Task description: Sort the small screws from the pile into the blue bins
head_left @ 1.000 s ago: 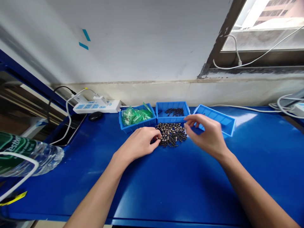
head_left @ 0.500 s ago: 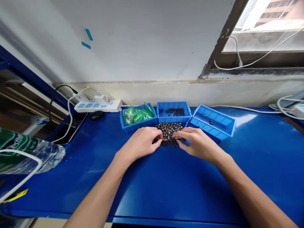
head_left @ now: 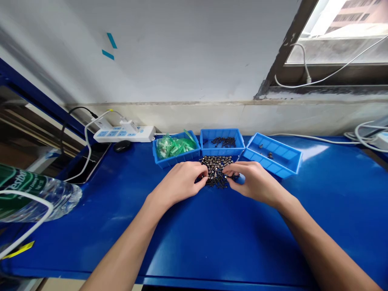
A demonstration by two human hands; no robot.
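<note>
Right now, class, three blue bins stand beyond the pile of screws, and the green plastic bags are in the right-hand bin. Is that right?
Not quite: the bin is wrong. The head view shows the green plastic bags in the left-hand bin, not the right-hand bin. Three blue bins do stand beyond the pile of screws.

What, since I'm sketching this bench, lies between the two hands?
The head view shows a pile of loose screws on the blue tabletop, between the left hand and the right hand.
</note>
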